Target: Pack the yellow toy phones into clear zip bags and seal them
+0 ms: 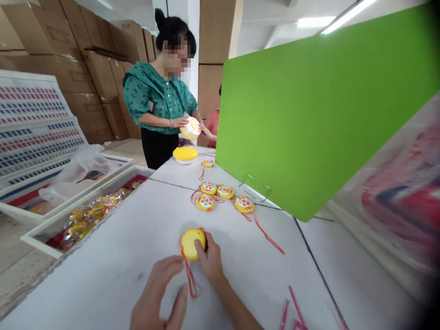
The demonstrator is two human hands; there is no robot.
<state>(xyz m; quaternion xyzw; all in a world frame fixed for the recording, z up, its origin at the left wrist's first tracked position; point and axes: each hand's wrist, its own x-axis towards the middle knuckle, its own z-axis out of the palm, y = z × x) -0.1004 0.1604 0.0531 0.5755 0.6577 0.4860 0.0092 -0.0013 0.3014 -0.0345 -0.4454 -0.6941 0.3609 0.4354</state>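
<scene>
A round yellow toy (189,244) with an orange cord is gripped by my right hand (212,260), thumb on its pale flat face. The toy's orange cord loop (191,282) hangs down over the white table. My left hand (160,293) is just left of the cord, thumb and fingers apart, with nothing in it. Farther up the table lie several similar yellow toys with coloured dots, among them one toy (244,204) with its cord trailing right and another toy (205,202) in a small cluster.
A green board (292,114) stands along the right, by a wire stand (255,188). At left, a white crate (37,236) holds wrapped toys. A person in a green blouse (158,101) handles a packaged item (190,128) beyond a yellow-lidded container (185,154). Pink strips (296,307) lie at front right.
</scene>
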